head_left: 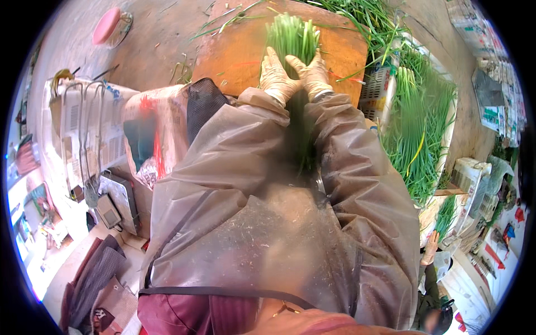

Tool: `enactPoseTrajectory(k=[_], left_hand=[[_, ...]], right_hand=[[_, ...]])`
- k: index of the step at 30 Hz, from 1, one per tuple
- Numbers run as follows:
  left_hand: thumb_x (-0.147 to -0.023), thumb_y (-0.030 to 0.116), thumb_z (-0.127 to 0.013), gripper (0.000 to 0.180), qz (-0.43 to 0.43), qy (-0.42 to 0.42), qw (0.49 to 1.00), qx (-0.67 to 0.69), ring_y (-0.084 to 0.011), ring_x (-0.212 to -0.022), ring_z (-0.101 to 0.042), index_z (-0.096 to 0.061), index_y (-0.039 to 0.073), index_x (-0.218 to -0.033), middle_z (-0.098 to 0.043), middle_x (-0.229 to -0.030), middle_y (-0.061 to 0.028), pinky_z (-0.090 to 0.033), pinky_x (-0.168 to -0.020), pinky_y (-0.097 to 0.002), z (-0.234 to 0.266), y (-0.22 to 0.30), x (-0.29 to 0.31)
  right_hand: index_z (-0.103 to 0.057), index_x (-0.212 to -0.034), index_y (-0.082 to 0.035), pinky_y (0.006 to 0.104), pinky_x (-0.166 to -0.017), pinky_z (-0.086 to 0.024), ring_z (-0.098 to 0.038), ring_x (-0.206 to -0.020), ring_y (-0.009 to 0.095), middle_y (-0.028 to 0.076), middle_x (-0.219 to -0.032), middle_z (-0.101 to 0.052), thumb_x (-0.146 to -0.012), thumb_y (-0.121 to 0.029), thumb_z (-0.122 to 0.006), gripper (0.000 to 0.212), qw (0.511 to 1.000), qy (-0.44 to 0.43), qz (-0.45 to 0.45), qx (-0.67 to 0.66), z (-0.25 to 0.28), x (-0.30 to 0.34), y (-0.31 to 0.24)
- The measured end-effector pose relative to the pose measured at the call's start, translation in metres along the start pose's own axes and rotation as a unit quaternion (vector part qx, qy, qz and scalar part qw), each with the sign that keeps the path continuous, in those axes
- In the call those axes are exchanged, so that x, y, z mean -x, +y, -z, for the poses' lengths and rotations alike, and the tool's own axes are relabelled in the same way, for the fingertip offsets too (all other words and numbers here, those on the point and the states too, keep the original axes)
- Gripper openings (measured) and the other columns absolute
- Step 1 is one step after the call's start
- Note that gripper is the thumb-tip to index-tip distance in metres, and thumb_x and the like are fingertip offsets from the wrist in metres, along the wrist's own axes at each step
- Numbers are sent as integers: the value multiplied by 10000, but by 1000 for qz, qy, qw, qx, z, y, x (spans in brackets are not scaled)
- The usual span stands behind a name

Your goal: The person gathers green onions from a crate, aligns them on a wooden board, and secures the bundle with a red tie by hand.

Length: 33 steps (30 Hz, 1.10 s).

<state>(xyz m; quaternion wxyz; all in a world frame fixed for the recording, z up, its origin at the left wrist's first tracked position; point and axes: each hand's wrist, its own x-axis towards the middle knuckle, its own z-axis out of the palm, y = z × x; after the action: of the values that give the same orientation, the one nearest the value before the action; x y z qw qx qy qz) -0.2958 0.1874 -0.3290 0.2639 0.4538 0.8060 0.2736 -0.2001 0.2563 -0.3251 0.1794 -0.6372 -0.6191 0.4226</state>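
Observation:
Both my hands wear pale, thin gloves and cup a bunch of garlic chives (291,36) from its two sides. My left hand (277,77) presses along the left of the bunch, fingers pointing away from me. My right hand (310,73) lies on the other side, thumb across the near face. The cut, pale-green stem ends point away, over an orange wooden board (341,42). Dark leaves hang back toward my lap between my forearms, partly blurred. A thin red string (245,65) lies on the board to the left of the bunch.
At right a white crate (453,120) holds many long chives (416,128). Loose chives (357,14) lie along the board's far edge. Left are a pink stool (107,26), a foam box (114,109) and a small display device (109,212). A co-worker's gloved hand (430,249) touches greens at lower right.

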Motion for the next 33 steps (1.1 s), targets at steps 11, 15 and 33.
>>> enactPoseTrajectory(k=[11, 15, 33], left_hand=[[-480, 386, -891, 1365, 28, -27, 986, 159, -367, -1345, -357, -72, -41, -1485, -315, -1471, -255, -321, -1103, -376, -14, -13, 25], [-495, 395, -876, 1291, 0, -24, 992, 122, -382, -1275, -440, -143, -40, -1465, -422, -1388, -256, -378, -1058, -384, -21, -35, 19], [-897, 292, -549, 244, -85, -153, 936, -304, -343, -1017, -637, -661, 107, -1009, -637, -1094, -171, -522, -808, -468, 69, -54, -73]], right_hand=[[-67, -1475, 70, 369, -1109, -312, -373, -1343, 339, 264, -1445, -358, -537, -480, -889, 1363, 995, 14, 5, -99, -15, 12, -10], [-75, -1485, 28, 401, -1115, -314, -349, -1353, 366, 276, -1450, -341, -474, -494, -905, 1409, 998, 68, -8, 16, -35, 12, -12], [-89, -1495, -13, 399, -1054, -384, -453, -1269, 350, 250, -1363, -452, -567, -622, -813, 1325, 979, 105, -47, 169, -35, 26, -29]])
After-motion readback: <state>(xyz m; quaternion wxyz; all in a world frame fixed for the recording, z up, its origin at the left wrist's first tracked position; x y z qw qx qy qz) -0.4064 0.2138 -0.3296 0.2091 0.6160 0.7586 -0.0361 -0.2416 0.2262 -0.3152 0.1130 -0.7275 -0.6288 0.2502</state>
